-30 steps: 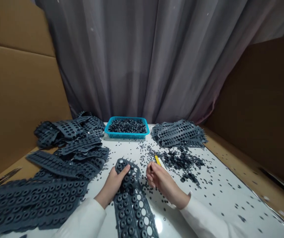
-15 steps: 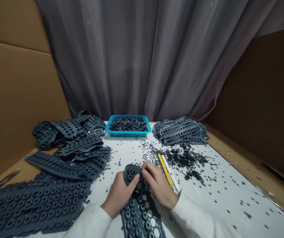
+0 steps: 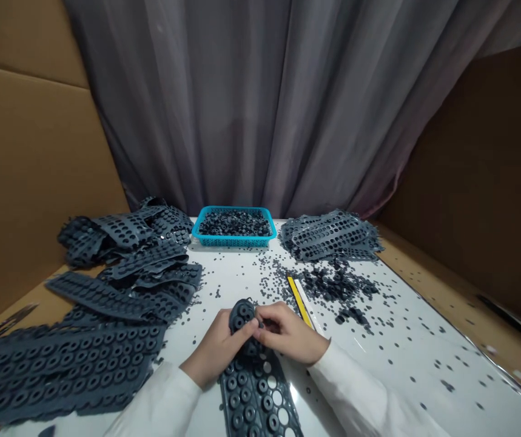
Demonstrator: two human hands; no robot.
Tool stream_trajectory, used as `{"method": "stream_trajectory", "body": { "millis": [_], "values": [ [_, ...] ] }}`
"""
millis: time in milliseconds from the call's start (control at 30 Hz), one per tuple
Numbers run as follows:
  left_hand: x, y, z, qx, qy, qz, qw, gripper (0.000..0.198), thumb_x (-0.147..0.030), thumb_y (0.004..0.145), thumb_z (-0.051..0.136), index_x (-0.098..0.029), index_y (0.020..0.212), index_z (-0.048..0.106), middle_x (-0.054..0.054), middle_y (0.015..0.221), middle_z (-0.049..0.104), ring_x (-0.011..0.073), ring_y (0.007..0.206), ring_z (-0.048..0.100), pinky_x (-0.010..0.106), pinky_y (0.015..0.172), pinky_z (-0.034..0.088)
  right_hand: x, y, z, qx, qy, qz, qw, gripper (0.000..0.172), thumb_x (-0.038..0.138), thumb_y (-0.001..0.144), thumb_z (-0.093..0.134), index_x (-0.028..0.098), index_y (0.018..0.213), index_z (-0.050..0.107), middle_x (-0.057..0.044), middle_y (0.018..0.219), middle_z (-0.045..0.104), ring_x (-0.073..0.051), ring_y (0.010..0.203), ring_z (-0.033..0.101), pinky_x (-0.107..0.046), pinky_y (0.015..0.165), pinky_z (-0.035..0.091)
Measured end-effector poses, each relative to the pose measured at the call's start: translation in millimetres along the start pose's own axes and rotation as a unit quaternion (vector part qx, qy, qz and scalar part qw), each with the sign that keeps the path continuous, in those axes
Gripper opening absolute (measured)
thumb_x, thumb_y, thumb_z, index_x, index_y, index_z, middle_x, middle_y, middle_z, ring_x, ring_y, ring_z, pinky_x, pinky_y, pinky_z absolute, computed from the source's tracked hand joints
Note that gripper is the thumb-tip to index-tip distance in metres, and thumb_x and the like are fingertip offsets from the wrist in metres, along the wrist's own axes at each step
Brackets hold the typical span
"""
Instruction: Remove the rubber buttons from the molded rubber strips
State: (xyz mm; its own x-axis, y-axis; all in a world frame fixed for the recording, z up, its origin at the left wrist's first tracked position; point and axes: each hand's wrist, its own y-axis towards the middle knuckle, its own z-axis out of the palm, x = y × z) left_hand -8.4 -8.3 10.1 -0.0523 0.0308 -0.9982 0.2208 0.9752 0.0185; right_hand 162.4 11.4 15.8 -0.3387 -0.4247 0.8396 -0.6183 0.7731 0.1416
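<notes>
My left hand (image 3: 218, 348) is closed around the folded upper end of a dark grey rubber strip (image 3: 244, 314), thumb pressed on its front. Raised rings stand in rows on the strip, and round holes along its right side let the white table show through. At the fold's right edge, my right hand (image 3: 287, 332) pinches with thumb and fingertips, close against the left thumb. Whatever lies between those fingertips is hidden. The lower part of the strip (image 3: 256, 386) hangs down towards me over the table.
Ringed strips (image 3: 67, 370) lie stacked at left, with more strips (image 3: 126, 233) heaped behind. A blue basket (image 3: 234, 241) holds many small dark pieces. At right are perforated strips (image 3: 333, 235), loose dark pieces (image 3: 337, 284), a yellow stick (image 3: 299, 300) and a white stick (image 3: 306, 302).
My right hand has shifted slightly left and down, its fingertips now closer to my left thumb. The folded end of the strip has turned a little, and the view has tilted slightly.
</notes>
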Motion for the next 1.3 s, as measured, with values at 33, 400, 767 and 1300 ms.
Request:
{"method": "stream_trajectory", "body": {
  "millis": [33, 400, 767, 1300],
  "values": [
    [0, 0, -0.3, 0.009, -0.001, -0.004, 1.000, 0.025, -0.040, 0.070, 0.068, -0.015, 0.072, 0.068, 0.004, 0.072, 0.068, 0.0217, 0.074, 0.059, 0.027, 0.067, 0.046, 1, 0, -1, 0.003, -0.003, -0.003, 1.000, 0.030, 0.023, 0.078, 0.052, 0.019, 0.057, 0.031, 0.008, 0.053, 0.026, -0.007, 0.050, 0.027, -0.021, 0.047, 0.020],
    [4, 11, 12.6, -0.034, -0.307, -0.130, 0.942, 0.035, -0.045, 0.062, 0.075, -0.014, 0.074, 0.063, 0.001, 0.065, 0.064, 0.0157, 0.063, 0.060, 0.024, 0.061, 0.045, 9, 11, 26, -0.170, 0.255, 0.067, 0.950, 0.041, 0.046, 0.079, 0.047, 0.020, 0.051, 0.030, 0.006, 0.048, 0.024, -0.009, 0.046, 0.025, -0.022, 0.044, 0.021],
    [-2, 18, 3.1, -0.074, -0.420, -0.124, 0.896, 0.041, -0.041, 0.066, 0.072, -0.018, 0.051, 0.042, -0.006, 0.044, 0.045, 0.0077, 0.044, 0.047, 0.020, 0.048, 0.040, 8, 30, 32, -0.271, 0.533, 0.053, 0.799, 0.043, 0.042, 0.073, 0.056, 0.021, 0.054, 0.025, 0.008, 0.050, 0.020, -0.006, 0.043, 0.013, -0.019, 0.039, 0.016],
    [13, 15, 2.6, -0.164, -0.160, -0.084, 0.970, 0.047, -0.045, 0.063, 0.075, -0.013, 0.096, 0.064, 0.010, 0.097, 0.070, 0.0259, 0.093, 0.063, 0.033, 0.083, 0.046, 7, 12, -26, -0.220, 0.582, 0.152, 0.768, 0.024, 0.029, 0.068, 0.061, 0.018, 0.062, 0.041, 0.007, 0.053, 0.035, -0.003, 0.040, 0.018, -0.016, 0.038, 0.015]
  ]
}}
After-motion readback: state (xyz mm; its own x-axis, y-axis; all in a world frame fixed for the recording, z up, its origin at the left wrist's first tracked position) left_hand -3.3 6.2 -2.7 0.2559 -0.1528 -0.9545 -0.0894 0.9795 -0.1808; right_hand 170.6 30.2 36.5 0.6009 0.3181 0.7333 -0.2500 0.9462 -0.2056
